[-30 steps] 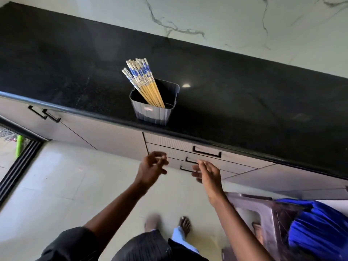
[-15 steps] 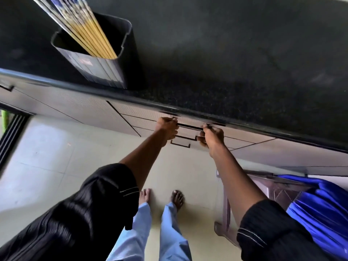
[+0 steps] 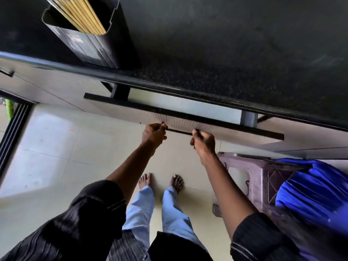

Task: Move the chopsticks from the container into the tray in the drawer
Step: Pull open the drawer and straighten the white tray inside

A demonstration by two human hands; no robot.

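Drawer: the top drawer with a pale ribbed front and a black top edge (image 3: 188, 117) is partly drawn out from under the front edge of the black speckled stone countertop (image 3: 226, 53). Only a narrow pale strip of its inside is shown, so the tray cannot be told.
Handle: the thin black bar handle (image 3: 178, 131) on the drawer front is gripped at both ends, presumably so that the drawer runs out straight and does not twist.
Left hand: the left hand (image 3: 153, 133) is closed around the left end of the handle, the fingers curled tight over the bar.
Right hand: the right hand (image 3: 204, 141) is closed around the right end of the handle, the fingers hooked over it from above.
Chopsticks: the bundle of yellow wooden chopsticks (image 3: 82, 14) is standing tilted in the dark grey ribbed plastic container (image 3: 84, 44); the upper ends are cut off by the picture.
Container: it is placed near the front edge of the countertop, to the left of the drawer, probably so that a short reach is enough.
Step in hand: the drawer is being opened; no chopstick is taken out yet.
Next move, as judged: the drawer is to be pulled further until the tray is uncovered, and one hand is to be freed for the chopsticks.
Beside: a brown plastic stool (image 3: 259, 178) with blue cloth (image 3: 310, 191) is standing at the right.
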